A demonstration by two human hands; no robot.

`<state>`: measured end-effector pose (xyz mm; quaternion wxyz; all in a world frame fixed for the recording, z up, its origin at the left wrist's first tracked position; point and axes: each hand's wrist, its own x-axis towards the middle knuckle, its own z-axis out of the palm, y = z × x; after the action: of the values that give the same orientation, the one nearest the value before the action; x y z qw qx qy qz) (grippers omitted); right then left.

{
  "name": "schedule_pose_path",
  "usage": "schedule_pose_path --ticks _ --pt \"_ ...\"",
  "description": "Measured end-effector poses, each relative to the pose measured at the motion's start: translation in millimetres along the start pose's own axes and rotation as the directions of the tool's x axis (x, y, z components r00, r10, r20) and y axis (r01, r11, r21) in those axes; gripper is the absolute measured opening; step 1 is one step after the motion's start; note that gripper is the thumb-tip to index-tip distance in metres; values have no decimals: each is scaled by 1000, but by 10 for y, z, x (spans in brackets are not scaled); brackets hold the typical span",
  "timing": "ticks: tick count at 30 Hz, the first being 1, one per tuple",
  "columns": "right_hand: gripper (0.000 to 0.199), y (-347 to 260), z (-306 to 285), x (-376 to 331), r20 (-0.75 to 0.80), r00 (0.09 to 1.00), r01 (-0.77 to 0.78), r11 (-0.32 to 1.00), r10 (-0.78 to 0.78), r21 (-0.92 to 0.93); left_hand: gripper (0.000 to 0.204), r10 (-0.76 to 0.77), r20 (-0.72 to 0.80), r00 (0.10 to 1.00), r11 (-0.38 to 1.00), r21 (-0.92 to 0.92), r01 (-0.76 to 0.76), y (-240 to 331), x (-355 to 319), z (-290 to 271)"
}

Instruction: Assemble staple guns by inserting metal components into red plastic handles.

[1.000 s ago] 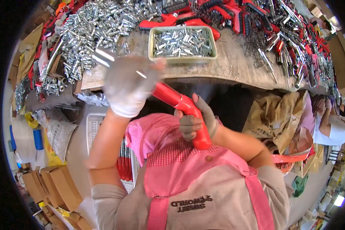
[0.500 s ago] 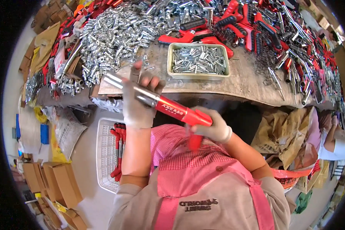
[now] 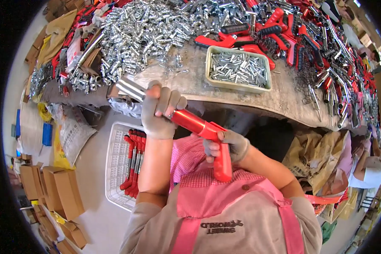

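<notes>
A red tool with a pistol-style handle and a shiny chrome barrel [image 3: 131,88] slants across in front of my chest, above the apron. My left hand [image 3: 160,111], in a pale fingerless-tipped glove, is closed around the chrome barrel, whose end sticks out past my thumb toward the upper left. The red body [image 3: 189,120] runs from there down to the right. My right hand [image 3: 229,145], gloved too, wraps the red handle [image 3: 223,164], which points down toward my apron. The tool's exact kind does not show.
On the bench [image 3: 178,86] stands a pale tray of small metal pins [image 3: 240,69]. Behind lie a heap of chrome fittings [image 3: 139,40] and red-and-black handles [image 3: 279,31]. A white basket [image 3: 114,169] holds several red-ended tools at lower left. Another person's arm [image 3: 362,163] shows at far right.
The red handle has swung to point down, and my right hand now wraps it more fully. My left fingers have closed round the barrel. The view has shifted slightly.
</notes>
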<state>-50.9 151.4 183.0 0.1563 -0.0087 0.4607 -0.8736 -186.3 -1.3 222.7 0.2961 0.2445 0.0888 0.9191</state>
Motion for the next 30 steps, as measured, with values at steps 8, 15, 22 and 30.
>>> schedule_pose_path --ticks 8,15,22,30 --pt "58 -27 328 368 -3 960 173 605 -279 -777 21 168 -595 786 982 166 -85 272 -151 -289" --pt "35 -396 101 1158 287 889 347 115 -357 -931 25 218 -698 683 976 135 -173 638 -364 -682" --pt "35 -810 -167 2244 -256 890 -381 -309 -376 -871 44 138 -617 775 920 369 131 510 -627 -458" --pt "30 -1015 195 1390 -48 913 335 813 -405 -476 53 -133 -340 931 678 654 336 439 -780 -431"
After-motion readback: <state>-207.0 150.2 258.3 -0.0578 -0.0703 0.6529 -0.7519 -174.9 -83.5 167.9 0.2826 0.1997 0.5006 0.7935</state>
